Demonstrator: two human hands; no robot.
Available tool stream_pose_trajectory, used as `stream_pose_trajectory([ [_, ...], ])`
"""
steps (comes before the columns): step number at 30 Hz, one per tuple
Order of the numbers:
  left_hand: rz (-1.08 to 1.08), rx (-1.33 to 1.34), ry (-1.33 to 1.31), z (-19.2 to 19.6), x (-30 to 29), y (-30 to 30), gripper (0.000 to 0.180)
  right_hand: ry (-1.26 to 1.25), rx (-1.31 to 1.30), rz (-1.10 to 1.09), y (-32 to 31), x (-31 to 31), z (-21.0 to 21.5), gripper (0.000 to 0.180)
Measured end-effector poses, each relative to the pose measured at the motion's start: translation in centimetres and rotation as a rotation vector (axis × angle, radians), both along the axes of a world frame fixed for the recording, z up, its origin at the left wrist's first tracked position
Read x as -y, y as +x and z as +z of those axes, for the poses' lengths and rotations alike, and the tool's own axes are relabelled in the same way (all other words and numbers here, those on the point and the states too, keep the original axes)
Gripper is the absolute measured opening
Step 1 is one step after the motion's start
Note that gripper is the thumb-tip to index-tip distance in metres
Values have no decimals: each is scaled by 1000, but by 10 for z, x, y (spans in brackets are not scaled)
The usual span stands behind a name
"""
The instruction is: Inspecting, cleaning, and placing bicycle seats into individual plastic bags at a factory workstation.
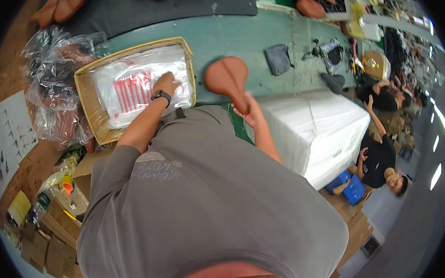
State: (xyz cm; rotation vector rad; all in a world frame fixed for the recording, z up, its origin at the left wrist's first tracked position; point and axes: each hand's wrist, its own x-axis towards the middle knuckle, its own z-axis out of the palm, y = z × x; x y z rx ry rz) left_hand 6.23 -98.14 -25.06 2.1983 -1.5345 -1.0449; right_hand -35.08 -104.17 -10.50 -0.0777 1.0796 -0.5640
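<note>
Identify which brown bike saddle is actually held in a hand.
The saddle gripped by its narrow nose in the right hand; the other saddles lie untouched on the far mat.

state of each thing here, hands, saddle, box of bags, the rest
left hand: open, flat on the top plastic bag
right hand: shut on the brown saddle's narrow end
brown saddle: bare, held above the green table
plastic bags: flat, stacked in the box
cardboard box: open, no lid
bagged saddles: wrapped in clear plastic, piled left of the box

A green worktable (pixel 229 32) carries a cardboard tray (pixel 89 103), a dark mat (pixel 154 2) and a grey pouch (pixel 277 58)
</note>
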Motion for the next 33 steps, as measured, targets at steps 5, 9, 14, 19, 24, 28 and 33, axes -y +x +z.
stream_pose_trajectory([
  [5,112,17,-167,-11,7,-16,26,-669,-1335,960,32,-39,-16,130],
  [9,281,-211,-57,0,-18,0,27,-668,-1417,869,49,-51,-21,124],
  [14,861,-846,-76,56,-58,13,20,-378,-396,399,17,-48,52,108],
  [19,877,-831,-109,81,-79,29,19,-661,-319,616,89,-41,65,104],
  [24,1064,-964,-66,45,-74,62,27,-1198,-534,1045,197,-25,19,100],
  [28,688,-415,-435,99,-70,82,25,-1352,-751,1366,239,-22,-17,114],
  [33,25,-123,-761,267,-99,114,15,-427,-270,1227,285,-11,32,117],
])
